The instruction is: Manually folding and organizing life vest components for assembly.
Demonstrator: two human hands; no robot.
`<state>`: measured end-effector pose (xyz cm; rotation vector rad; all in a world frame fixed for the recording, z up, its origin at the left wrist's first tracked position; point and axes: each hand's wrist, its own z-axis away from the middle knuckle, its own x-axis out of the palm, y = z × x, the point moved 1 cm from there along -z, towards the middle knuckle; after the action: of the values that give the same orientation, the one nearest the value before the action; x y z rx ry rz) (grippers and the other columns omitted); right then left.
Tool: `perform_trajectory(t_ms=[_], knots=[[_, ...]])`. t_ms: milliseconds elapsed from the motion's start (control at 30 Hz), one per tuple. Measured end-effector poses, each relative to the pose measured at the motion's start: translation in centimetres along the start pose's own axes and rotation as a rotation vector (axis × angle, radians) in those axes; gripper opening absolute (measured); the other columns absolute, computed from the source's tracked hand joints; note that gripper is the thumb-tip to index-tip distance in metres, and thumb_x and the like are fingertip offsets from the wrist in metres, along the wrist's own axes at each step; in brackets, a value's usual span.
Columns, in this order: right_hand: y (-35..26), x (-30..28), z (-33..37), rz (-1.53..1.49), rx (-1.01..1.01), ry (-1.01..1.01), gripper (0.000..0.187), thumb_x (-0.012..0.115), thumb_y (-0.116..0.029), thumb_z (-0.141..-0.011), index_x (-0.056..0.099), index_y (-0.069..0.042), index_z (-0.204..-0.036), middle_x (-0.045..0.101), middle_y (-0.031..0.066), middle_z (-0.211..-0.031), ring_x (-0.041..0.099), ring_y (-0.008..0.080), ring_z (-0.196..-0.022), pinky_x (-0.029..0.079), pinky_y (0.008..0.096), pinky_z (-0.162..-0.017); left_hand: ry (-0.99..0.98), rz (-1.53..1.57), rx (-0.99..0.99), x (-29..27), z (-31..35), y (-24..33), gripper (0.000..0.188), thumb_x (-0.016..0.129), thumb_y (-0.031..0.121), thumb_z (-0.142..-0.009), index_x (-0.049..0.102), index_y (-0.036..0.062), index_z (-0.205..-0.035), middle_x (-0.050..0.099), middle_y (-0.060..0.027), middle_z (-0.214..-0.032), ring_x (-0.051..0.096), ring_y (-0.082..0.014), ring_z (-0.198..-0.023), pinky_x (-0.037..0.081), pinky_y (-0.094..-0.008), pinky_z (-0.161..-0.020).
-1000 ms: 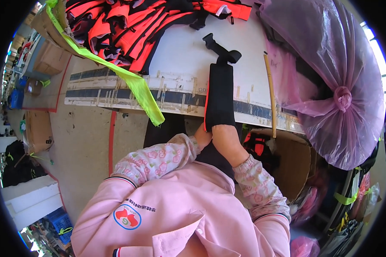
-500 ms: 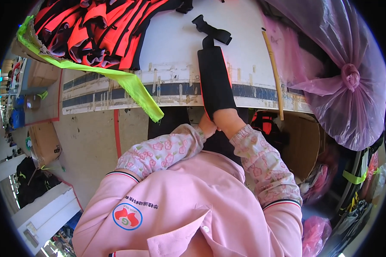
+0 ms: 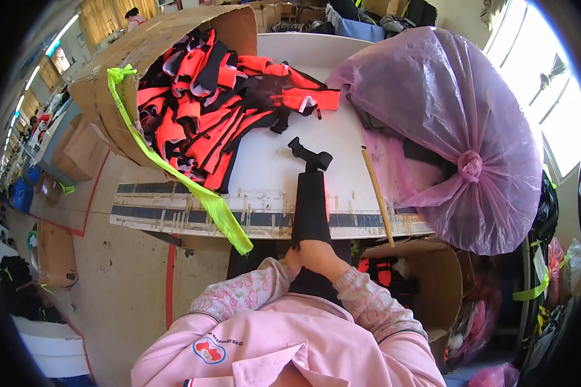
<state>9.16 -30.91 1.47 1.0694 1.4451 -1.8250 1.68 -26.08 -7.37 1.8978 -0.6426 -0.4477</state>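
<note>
A black padded strap (image 3: 311, 206), with an orange edge showing along its right side, hangs over the near edge of the white table (image 3: 265, 168). Black webbing with a buckle (image 3: 308, 155) lies curled at its far end. My right hand (image 3: 324, 259) is closed over the strap's near end, just off the table edge. Close against it, my left hand (image 3: 293, 260) is closed at the same end, most of its fingers hidden. What the fingertips do underneath cannot be seen.
A tipped cardboard box (image 3: 113, 84) at the left spills a pile of orange and black straps (image 3: 200, 122). A yellow-green strip (image 3: 193, 187) hangs from its rim. A knotted pink plastic bag (image 3: 458, 122) and a wooden stick (image 3: 377, 197) lie at the right. An open carton (image 3: 436, 277) stands below.
The view has tilted up, showing more of the table, box and room. Both hands remain at the strap's near end, and the strap still lies over the table edge.
</note>
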Motion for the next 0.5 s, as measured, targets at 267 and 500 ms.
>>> perform_trajectory(t_ms=[267, 500], knots=[[1.8, 1.6, -0.7, -0.059, 0.108, -0.018, 0.022, 0.048, -0.02, -0.082, 0.065, -0.008, -0.087, 0.065, 0.0151, -0.078, 0.064, 0.0342, -0.072, 0.05, 0.0439, -0.064, -0.363, 0.078, -0.872, -1.4, -1.2, 1.0, 0.008, 0.049, 0.014, -0.09, 0.054, 0.0089, -0.092, 0.056, -0.0048, -0.062, 0.053, -0.0133, -0.051, 0.039, -0.0284, -0.041], [4.6, 3.7, -2.2, 0.118, -0.013, -0.078, 0.018, 0.054, -0.017, -0.078, 0.068, -0.006, -0.077, 0.065, 0.0147, -0.073, 0.064, 0.0324, -0.069, 0.051, 0.0436, -0.062, -0.12, 0.252, -0.859, 0.5, -0.3, 1.0, 0.025, 0.038, 0.023, -0.095, 0.055, 0.0094, -0.083, 0.047, -0.0021, -0.052, 0.043, -0.0112, -0.037, 0.026, -0.0257, -0.03]])
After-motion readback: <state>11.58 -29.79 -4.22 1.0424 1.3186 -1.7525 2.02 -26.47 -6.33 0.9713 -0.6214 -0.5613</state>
